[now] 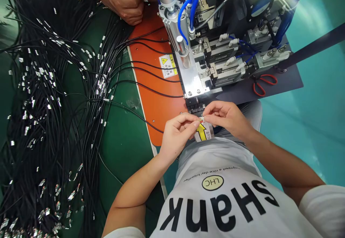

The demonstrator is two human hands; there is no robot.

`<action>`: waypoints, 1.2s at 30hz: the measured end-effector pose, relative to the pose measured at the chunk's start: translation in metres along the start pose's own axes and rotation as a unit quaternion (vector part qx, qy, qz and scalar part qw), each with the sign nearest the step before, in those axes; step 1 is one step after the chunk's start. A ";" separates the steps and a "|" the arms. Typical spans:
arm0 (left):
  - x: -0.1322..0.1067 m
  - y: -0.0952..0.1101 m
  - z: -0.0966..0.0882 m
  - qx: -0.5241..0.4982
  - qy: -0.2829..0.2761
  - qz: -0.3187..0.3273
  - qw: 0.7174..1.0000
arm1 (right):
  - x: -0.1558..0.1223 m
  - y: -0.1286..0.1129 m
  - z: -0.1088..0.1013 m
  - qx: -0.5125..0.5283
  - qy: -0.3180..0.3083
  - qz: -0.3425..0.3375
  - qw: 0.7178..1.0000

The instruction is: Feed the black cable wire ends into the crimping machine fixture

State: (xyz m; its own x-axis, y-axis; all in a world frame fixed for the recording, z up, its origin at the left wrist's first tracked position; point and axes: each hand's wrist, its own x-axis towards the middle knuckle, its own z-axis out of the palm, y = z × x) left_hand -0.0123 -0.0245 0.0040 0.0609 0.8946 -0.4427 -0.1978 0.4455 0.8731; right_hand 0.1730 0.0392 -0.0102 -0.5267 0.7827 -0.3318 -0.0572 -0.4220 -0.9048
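Observation:
My left hand (178, 132) is closed in a pinch on the end of a thin black cable (134, 114), which runs in from the bundle on the left. Its fingertips meet those of my right hand (226, 117) just in front of the machine's near edge. Between the two hands a tiny pale cable end (201, 119) shows, mostly covered by the fingers. My right thumb and forefinger are pinched at this end. Right below the fingertips is a label with a yellow arrow (201, 133).
Air cylinders and blue hoses rise from a metal machine (194, 76) ahead, on an orange plate (151, 105). Several cables lead into its left side. A large heap of black cables (88, 123) covers the left. Red-handled scissors (265, 83) lie right. Another person's hands (129, 3) work at the top.

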 end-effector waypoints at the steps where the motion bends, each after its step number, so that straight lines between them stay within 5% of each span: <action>1: 0.000 0.000 0.000 0.002 -0.002 0.001 1.000 | 0.000 0.001 0.000 0.000 0.000 0.001 1.000; 15: 0.001 -0.001 -0.003 -0.008 -0.028 -0.008 1.000 | -0.009 0.014 0.010 -0.090 0.028 -0.063 0.994; 24: 0.000 0.000 -0.004 0.026 -0.064 -0.042 0.997 | -0.007 0.010 0.001 -0.160 -0.054 -0.116 0.979; 36: -0.001 -0.008 0.006 -0.008 0.031 0.014 0.999 | -0.020 0.019 0.021 -0.232 0.080 -0.149 0.958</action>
State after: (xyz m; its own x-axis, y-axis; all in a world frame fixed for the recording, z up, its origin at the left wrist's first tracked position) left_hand -0.0054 -0.0286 -0.0011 -0.0050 0.9026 -0.4305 -0.2133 0.4197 0.8822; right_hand 0.1647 0.0056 -0.0153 -0.4061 0.9128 -0.0429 0.2186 0.0515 -0.9745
